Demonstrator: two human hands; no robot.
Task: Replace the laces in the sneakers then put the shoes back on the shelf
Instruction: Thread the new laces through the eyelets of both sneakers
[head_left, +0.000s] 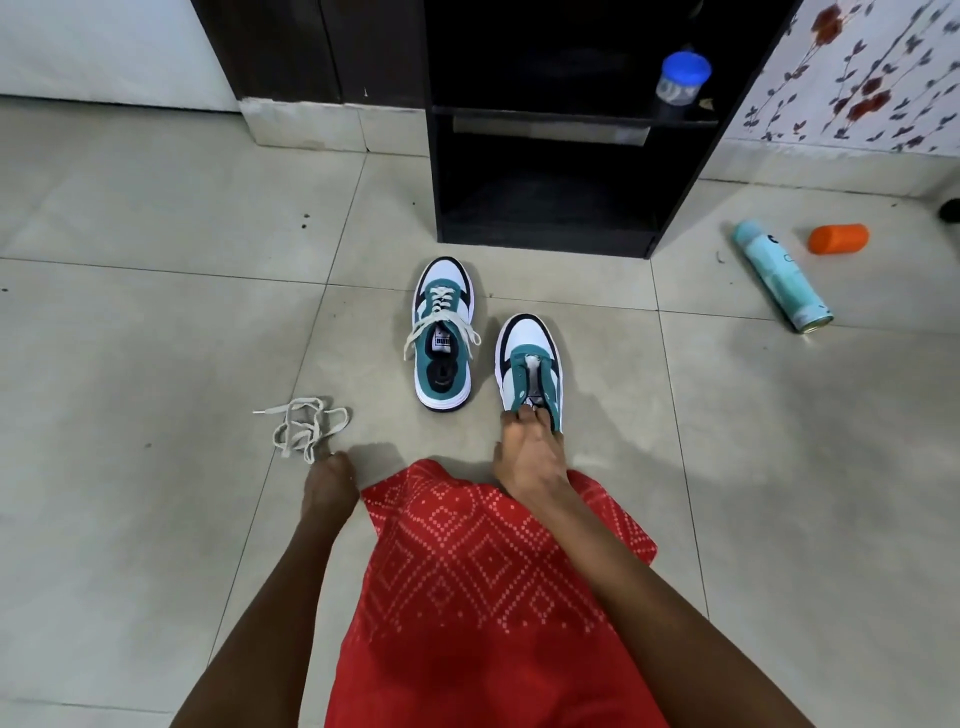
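Note:
Two white, teal and black sneakers stand on the tiled floor, toes toward a black shelf unit (545, 239). The left sneaker (444, 332) has a cream lace through its eyelets. The right sneaker (530, 364) has no lace. My right hand (527, 457) grips the right sneaker at its heel opening, fingers curled over the collar. A loose cream lace (306, 428) lies in a heap on the floor to the left. My left hand (330, 480) touches the near end of that lace; whether the fingers pinch it is hidden.
A blue-lidded jar (680, 83) stands on the shelf unit's upper board. A teal spray can (782, 275) and an orange cap (839, 239) lie on the floor at right. A red patterned garment (483, 597) covers my lap. A floral-papered wall is at far right.

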